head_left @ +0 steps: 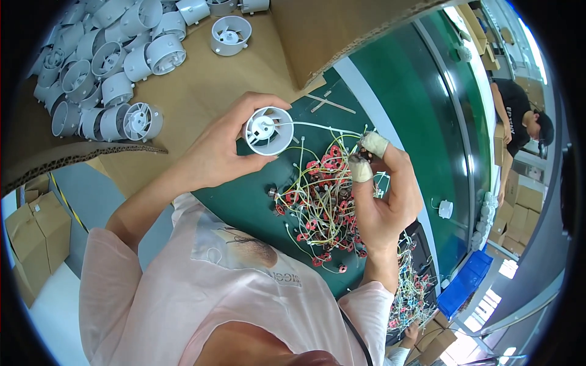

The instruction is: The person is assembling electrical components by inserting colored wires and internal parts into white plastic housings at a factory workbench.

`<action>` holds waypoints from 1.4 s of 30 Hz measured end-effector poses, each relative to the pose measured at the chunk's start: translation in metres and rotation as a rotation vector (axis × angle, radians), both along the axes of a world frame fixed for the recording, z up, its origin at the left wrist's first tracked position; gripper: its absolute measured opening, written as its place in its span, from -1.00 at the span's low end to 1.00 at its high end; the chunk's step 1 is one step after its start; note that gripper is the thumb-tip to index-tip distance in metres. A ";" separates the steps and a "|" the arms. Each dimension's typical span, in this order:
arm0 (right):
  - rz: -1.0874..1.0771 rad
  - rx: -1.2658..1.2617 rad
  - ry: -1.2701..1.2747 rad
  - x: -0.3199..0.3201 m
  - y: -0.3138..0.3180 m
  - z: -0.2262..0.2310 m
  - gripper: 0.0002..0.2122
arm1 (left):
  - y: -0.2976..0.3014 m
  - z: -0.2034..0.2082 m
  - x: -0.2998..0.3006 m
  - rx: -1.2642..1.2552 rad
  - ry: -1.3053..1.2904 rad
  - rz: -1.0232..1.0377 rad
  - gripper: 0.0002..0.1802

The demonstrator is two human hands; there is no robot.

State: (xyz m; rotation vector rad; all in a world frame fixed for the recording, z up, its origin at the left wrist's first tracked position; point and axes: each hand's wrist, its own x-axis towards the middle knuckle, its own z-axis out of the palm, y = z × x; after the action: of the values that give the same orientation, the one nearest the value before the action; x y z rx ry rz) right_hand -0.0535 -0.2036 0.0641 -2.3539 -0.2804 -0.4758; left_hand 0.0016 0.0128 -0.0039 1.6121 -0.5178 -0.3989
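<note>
My left hand [226, 146] is wrapped round a white cylindrical fan housing [279, 146], its round mouth and spoked hub facing up. A pale cable [323, 127] stretches from the hub across to my right hand [390, 192]. There, the thumb and a finger, both wrapped in whitish tape, pinch a small dark part [366, 155], perhaps a motor, mostly hidden by the fingertips. Under and between my hands lies a tangled heap of small red-and-dark motors with wires [323, 207] on the green tabletop [238, 201].
An open cardboard box [201, 91] at the upper left holds many white housings [116, 88]. Right of the heap runs a green conveyor [403, 79] carrying a white part [445, 209]. A black tray of wired parts [421, 244], a blue bin [465, 283] and a co-worker [519, 116] are beyond.
</note>
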 end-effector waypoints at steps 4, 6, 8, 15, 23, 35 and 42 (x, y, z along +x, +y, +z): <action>0.011 -0.025 0.015 0.001 0.006 -0.004 -0.74 | 0.000 0.001 0.000 0.033 -0.028 0.039 -0.30; 0.022 -0.023 0.018 0.001 0.007 -0.005 -0.74 | 0.000 0.001 0.001 0.005 0.012 0.030 -0.31; 0.045 -0.071 0.034 0.001 0.006 -0.006 -0.73 | 0.000 0.002 0.001 -0.010 0.034 0.025 -0.32; 0.095 -0.235 -0.045 0.005 0.003 -0.008 -0.73 | -0.001 0.000 0.002 0.066 -0.170 0.001 -0.33; 0.239 -0.330 -0.122 0.017 0.011 0.005 -0.71 | 0.004 0.011 0.000 0.044 0.001 -0.096 -0.30; 0.419 -0.231 -0.147 0.032 0.005 0.000 -0.67 | 0.010 0.013 0.004 0.051 0.067 -0.249 -0.20; 0.388 0.270 0.519 0.020 0.025 0.002 -0.72 | 0.004 0.022 0.000 0.155 -0.259 -0.104 -0.31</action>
State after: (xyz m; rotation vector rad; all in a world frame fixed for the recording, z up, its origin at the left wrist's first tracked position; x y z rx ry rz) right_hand -0.0338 -0.1789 0.0665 -2.0038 -0.3856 0.2684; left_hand 0.0020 0.0173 0.0183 1.8031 -0.7855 -0.3156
